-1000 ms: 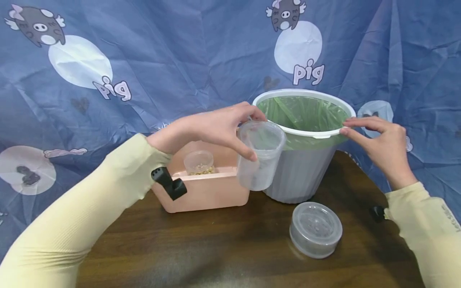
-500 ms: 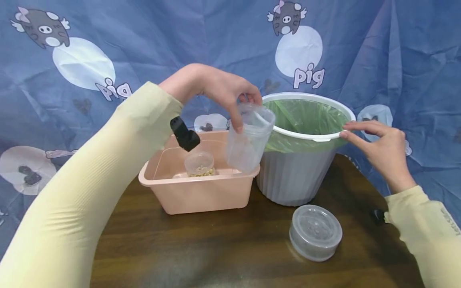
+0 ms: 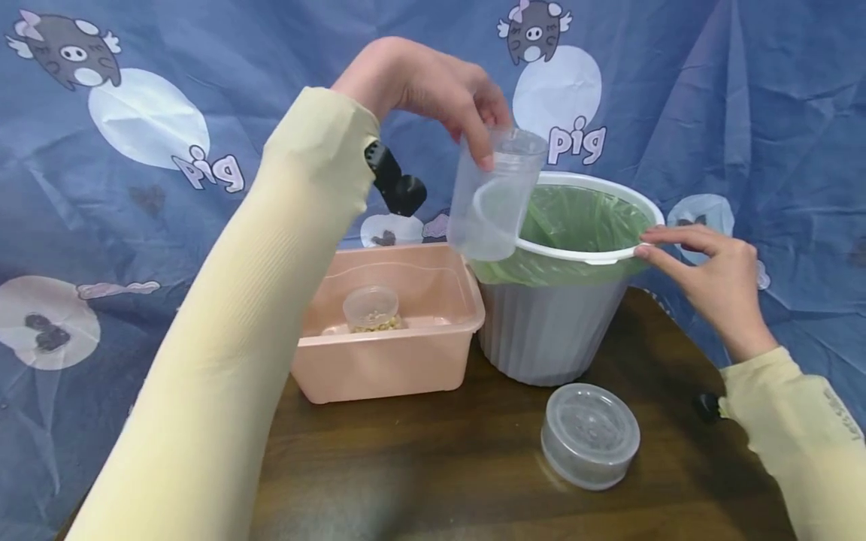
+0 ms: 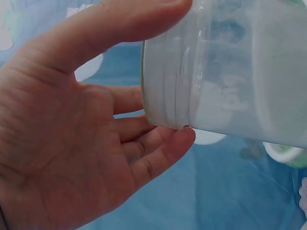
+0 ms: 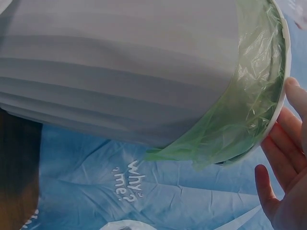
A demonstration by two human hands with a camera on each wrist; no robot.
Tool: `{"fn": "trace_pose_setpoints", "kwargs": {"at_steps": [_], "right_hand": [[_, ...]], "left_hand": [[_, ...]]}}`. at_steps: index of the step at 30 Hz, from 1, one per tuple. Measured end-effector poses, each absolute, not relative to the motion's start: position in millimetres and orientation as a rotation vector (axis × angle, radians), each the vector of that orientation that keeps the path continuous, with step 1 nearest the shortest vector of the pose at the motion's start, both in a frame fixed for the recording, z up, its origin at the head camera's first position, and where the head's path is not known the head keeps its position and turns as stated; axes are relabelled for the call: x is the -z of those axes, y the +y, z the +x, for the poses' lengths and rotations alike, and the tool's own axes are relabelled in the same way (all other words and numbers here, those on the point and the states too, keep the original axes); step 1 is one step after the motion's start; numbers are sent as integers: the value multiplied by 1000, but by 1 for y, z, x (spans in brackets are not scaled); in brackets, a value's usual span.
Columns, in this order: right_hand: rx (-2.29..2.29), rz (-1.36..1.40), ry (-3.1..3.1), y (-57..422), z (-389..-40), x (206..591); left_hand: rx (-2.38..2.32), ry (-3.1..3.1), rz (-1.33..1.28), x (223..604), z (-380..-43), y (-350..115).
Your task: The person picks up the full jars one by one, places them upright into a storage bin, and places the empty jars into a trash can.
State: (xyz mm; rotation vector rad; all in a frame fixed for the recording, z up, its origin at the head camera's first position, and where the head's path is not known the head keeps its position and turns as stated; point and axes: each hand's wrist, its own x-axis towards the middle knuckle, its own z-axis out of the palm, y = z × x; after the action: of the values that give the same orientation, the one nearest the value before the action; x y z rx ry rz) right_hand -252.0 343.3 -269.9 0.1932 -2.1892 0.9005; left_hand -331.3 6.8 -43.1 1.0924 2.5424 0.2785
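Note:
My left hand [image 3: 446,90] grips a clear plastic jar [image 3: 483,218] by its threaded rim, thumb on the near side and fingers on the far side. The jar hangs slightly tilted in the air, overlapping the left edge of the grey bin [image 3: 544,330] in the head view. Nothing shows inside it. With thumb and fingers, my right hand [image 3: 717,270] pinches the bin's white rim [image 5: 280,103] at the right. A green liner bag [image 3: 582,218] lines the bin and folds over outside below the rim.
A pink basin [image 3: 386,368] stands left of the bin, with a small clear tub [image 3: 370,304] and pale yellow bits in it. On the brown table [image 3: 433,466] in front of the bin lies a short round clear container [image 3: 591,436]. A blue patterned cloth [image 3: 298,90] hangs behind.
My left hand has lifted the jar, which first dipped left over the basin's right end and then rose rightward to the bin's edge. The right hand stays on the rim.

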Motion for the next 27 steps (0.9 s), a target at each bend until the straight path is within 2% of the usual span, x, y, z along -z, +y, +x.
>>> {"fn": "trace_pose_setpoints", "kwargs": {"at_steps": [12,27], "right_hand": [[-901,151,-2220,347,-248,269],[-882,154,-2219,342,-251,272]], "left_hand": [[-517,2689,1053,37,-342,29],[-154,2642,1167,79,-363,77]]}}
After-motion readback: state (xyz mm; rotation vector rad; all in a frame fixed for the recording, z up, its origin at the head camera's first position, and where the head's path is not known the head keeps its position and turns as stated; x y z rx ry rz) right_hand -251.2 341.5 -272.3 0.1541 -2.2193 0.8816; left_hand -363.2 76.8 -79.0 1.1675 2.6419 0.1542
